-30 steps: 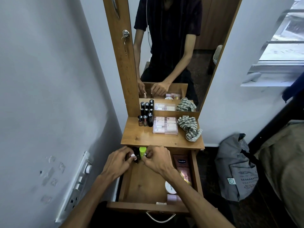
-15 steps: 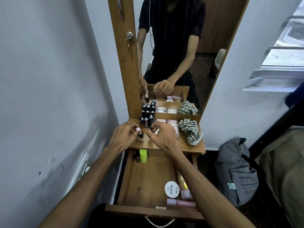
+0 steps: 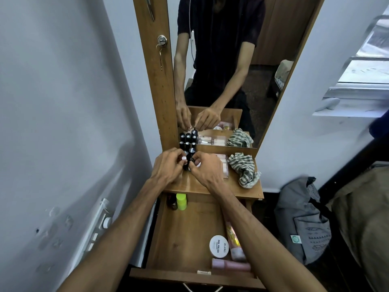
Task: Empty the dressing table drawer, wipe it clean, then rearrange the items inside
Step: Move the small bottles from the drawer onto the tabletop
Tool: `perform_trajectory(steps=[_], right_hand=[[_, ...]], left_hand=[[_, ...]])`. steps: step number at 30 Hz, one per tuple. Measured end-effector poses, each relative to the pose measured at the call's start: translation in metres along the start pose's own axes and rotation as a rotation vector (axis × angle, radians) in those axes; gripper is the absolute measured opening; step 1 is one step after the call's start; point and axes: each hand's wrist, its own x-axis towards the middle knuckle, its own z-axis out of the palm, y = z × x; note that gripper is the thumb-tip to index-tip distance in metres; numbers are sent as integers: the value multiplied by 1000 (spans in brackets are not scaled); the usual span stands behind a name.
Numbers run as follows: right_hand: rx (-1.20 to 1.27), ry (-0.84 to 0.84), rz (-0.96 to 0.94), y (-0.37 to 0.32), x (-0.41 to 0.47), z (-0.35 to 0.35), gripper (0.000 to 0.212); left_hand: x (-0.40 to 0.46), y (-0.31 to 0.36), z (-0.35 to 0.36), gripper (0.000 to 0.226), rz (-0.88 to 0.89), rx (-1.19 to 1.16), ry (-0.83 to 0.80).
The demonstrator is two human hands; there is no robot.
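The wooden drawer (image 3: 181, 239) stands pulled out below the dressing table top (image 3: 195, 186). My left hand (image 3: 168, 167) pinches a small white-capped bottle (image 3: 184, 159) over the table top. Beside it my right hand (image 3: 207, 169) pinches a small dark bottle (image 3: 191, 163). Both bottles sit at the front of a cluster of dark nail polish bottles (image 3: 188, 142) against the mirror. In the drawer lie a lime-green bottle (image 3: 181, 201), a dark bottle (image 3: 172, 203), a white nail polish jar (image 3: 219, 247), a pink tube (image 3: 234, 243) and a pink bottle (image 3: 229, 266).
A checked cloth (image 3: 244, 169) lies crumpled at the table top's right end. Pink flat packets (image 3: 224, 165) sit behind my right hand. A grey bag (image 3: 303, 224) stands on the floor to the right. A wall with a switch panel (image 3: 99, 226) runs along the left.
Both hands lifted two small bottles out of the drawer's back left corner and carried them up to the table top, next to the bottle cluster.
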Motion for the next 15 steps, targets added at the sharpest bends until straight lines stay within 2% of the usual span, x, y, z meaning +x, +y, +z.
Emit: perform_trajectory(steps=[6,12,15], right_hand=[[-3,3,-9,6,3,6,17],[4,58,-34,14,-5,10,27],[66,119,-41,16,-16,9,23]], left_hand=[[3,-1,6,16,-7,-15,36],[-2,-5,7,27,1,-19,44],[-10,-8,8,30,4,-14,87]])
